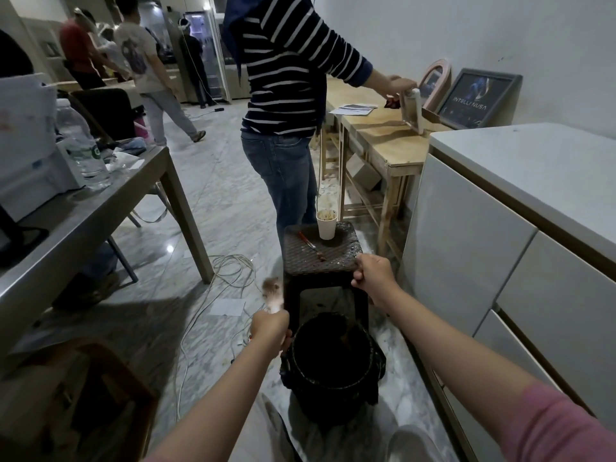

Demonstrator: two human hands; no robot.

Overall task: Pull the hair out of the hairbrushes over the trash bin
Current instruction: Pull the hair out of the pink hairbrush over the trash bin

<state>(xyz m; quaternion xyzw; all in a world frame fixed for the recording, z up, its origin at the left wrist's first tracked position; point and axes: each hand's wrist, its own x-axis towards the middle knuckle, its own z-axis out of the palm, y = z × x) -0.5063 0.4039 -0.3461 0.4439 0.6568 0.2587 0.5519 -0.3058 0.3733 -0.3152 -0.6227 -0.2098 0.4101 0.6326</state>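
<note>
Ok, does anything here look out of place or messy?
Yes. White cables and a sheet of paper lie loose on the floor left of the stool; the hairbrush is blurred.

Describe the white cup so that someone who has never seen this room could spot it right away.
Start at the dark woven-top stool standing on the marble floor just beyond the black trash bin. The white paper cup stands upright on the stool's far edge, close to the legs of the person in the striped top. The only other thing on that seat is a thin red-handled tool lying flat; the cup is white, upright and filled.
</note>
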